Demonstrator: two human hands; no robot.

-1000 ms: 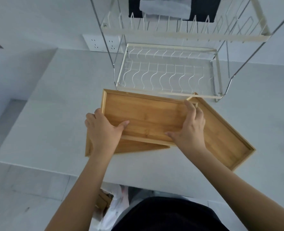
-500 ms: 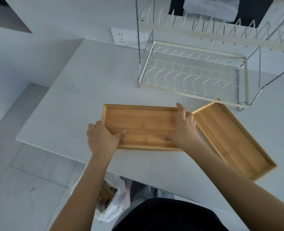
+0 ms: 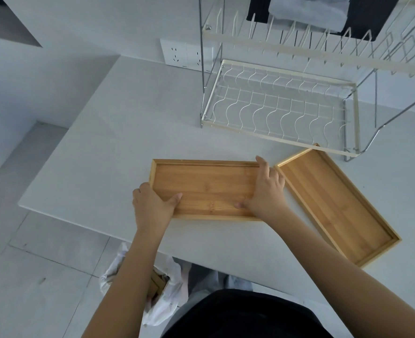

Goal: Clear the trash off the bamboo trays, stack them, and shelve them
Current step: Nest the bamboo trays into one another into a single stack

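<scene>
The white bench (image 3: 118, 147) carries everything in view. A two-tier wire dish rack (image 3: 279, 106) stands at its far edge. A bamboo tray (image 3: 335, 203) lies empty and angled toward the right near edge, its far corner just beside the rack's front rail. A second bamboo tray (image 3: 206, 184), also empty, lies square to the near edge, close beside the first. The left hand (image 3: 150, 206) grips its near-left corner, thumb inside on the floor. The right hand (image 3: 266, 189) clasps its right end, fingers over the rim, thumb inside. A plastic bag (image 3: 162, 306) hangs below the near edge.
</scene>
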